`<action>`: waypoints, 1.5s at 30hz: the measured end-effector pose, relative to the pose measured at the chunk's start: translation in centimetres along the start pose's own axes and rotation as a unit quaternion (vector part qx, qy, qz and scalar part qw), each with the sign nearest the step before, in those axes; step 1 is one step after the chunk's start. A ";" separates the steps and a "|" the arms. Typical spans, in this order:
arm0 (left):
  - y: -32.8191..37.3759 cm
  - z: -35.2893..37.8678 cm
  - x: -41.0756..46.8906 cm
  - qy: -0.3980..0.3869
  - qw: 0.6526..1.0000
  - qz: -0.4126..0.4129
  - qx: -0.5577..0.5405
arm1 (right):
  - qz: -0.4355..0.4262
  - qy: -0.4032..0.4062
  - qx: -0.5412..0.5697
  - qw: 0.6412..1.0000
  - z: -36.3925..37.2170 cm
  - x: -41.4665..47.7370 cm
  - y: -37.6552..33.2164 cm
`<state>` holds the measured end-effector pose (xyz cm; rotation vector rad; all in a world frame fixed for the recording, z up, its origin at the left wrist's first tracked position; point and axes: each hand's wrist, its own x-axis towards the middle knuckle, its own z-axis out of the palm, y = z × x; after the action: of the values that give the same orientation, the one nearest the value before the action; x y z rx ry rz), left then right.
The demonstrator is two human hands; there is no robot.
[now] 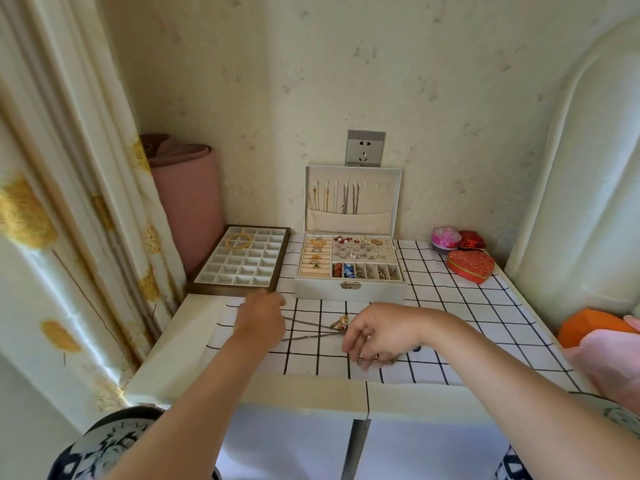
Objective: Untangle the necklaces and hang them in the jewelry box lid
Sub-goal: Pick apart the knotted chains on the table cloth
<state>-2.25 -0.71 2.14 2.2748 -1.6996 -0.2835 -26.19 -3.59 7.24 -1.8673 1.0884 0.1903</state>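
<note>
The tangled necklaces [341, 325] lie on the checked cloth [450, 306] of the table [294, 389], in front of the jewelry box [349, 289]. Their thin chains run left to right between the two hands, with a small coloured pendant cluster near the middle. The chains are fine and partly hidden under the right hand [377, 332], so their number cannot be told. The left hand [259, 315] is blurred, its back up and its fingers hidden. Two chains reach its edge, but whether it grips them is unclear. The right hand's fingers curl downward, the tips pinching a chain at the cloth. Behind, the lid [349, 221] stands upright with hung chains [346, 199] dropping vertically inside.
</note>
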 end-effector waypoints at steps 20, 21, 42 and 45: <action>4.9 2.9 -2.2 0.007 0.971 0.222 0.088 | 0.002 0.219 -0.144 0.965 -1.0 1.0 4.4; 5.5 3.1 -2.5 -0.013 0.966 0.256 0.035 | 0.009 0.213 -0.151 0.965 -1.0 0.6 4.5; 8.7 2.6 -3.1 -0.149 0.944 0.293 -0.004 | 0.031 0.167 -0.153 0.973 -0.5 -3.1 7.7; 9.8 3.6 -3.4 -0.096 0.943 0.317 -0.009 | 0.017 0.183 -0.142 0.973 -0.4 -3.2 7.9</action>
<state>-13.19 -0.44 2.09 1.5992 -2.3976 -0.3764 -34.12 -3.34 4.06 -2.1979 1.4030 0.0187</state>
